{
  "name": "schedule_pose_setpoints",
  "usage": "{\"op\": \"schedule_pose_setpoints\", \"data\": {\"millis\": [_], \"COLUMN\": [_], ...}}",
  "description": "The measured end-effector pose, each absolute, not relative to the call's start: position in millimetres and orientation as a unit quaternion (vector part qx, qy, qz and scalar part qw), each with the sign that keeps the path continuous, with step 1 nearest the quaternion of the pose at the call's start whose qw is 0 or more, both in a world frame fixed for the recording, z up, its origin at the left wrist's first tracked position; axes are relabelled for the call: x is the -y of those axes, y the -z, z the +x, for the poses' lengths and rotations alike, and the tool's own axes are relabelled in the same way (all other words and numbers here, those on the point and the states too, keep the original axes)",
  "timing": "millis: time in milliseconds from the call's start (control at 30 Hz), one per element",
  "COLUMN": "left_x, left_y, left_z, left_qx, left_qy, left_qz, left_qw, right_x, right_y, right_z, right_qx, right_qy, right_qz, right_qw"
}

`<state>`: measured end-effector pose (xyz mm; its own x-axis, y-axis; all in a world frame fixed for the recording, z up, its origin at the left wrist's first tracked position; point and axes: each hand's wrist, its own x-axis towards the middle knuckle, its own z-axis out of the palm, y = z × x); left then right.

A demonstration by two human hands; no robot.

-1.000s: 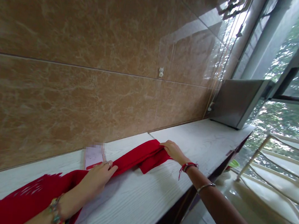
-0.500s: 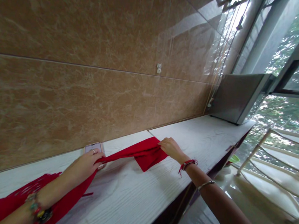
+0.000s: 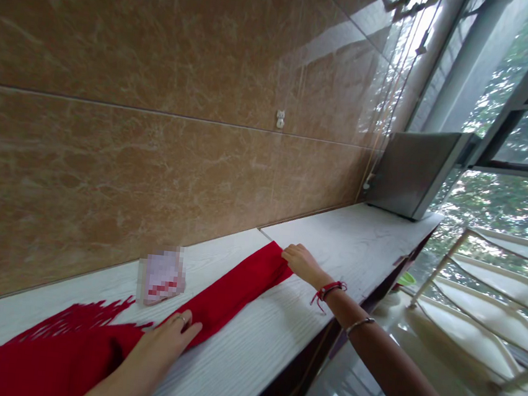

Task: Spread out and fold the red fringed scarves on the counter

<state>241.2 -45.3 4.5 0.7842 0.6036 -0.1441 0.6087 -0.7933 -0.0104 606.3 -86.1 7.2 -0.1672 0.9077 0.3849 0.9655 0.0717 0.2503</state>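
Note:
A red scarf point(image 3: 236, 289) with a fringe lies lengthwise along the white countertop point(image 3: 238, 370). Its right half forms a flat, narrow strip, while the left part spreads wider and rumpled. My right hand point(image 3: 302, 264) pinches the scarf's far right end. My left hand point(image 3: 171, 338) rests on top of the strip, fingers spread and pressing on the cloth. Behind the scarf, near the wall, lies a phone point(image 3: 163, 272) whose surface is blurred out.
A brown tiled wall point(image 3: 155, 169) runs behind the counter. A grey box-shaped appliance point(image 3: 410, 175) stands at the counter's far right end. A cream tiered rack point(image 3: 482, 300) is on the floor at right, with a green basin point(image 3: 406, 279) near it.
My left hand has let go of the bunched cloth and moved nearer me, onto the scarf. The twisted strip has become flat and wider. My right hand keeps its hold on the end.

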Motion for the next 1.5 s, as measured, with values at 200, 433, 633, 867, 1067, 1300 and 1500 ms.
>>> {"op": "schedule_pose_setpoints", "data": {"millis": [200, 433, 633, 867, 1067, 1300, 1500], "left_x": [45.8, 32.0, 25.0, 42.6, 26.0, 28.5, 33.4], "left_y": [-16.1, -12.5, -16.7, 7.2, 11.7, 1.0, -32.6], "left_z": [239.4, 245.1, 229.3, 232.0, 227.8, 219.9, 247.6], "left_qx": [-0.345, -0.327, -0.333, -0.297, -0.269, -0.263, -0.251], "left_qy": [0.036, 0.035, 0.038, 0.07, 0.041, 0.074, 0.029], "left_qz": [0.938, 0.944, 0.941, 0.952, 0.956, 0.962, 0.962], "left_qw": [0.014, -0.026, -0.033, -0.038, -0.113, -0.02, 0.1], "right_x": [88.3, 85.3, 88.3, 91.8, 89.5, 94.1, 79.9], "right_y": [-14.5, -9.8, -2.6, 9.4, 6.4, 3.9, -18.9], "right_z": [593.5, 599.8, 602.1, 601.6, 604.8, 602.5, 578.7], "right_qx": [0.788, 0.762, 0.753, 0.756, 0.759, 0.771, 0.753], "right_qy": [0.229, 0.254, 0.275, 0.291, 0.288, 0.2, 0.158], "right_qz": [-0.569, -0.581, -0.581, -0.581, -0.579, -0.587, -0.599], "right_qw": [0.061, 0.131, 0.139, 0.074, 0.074, 0.148, 0.223]}}
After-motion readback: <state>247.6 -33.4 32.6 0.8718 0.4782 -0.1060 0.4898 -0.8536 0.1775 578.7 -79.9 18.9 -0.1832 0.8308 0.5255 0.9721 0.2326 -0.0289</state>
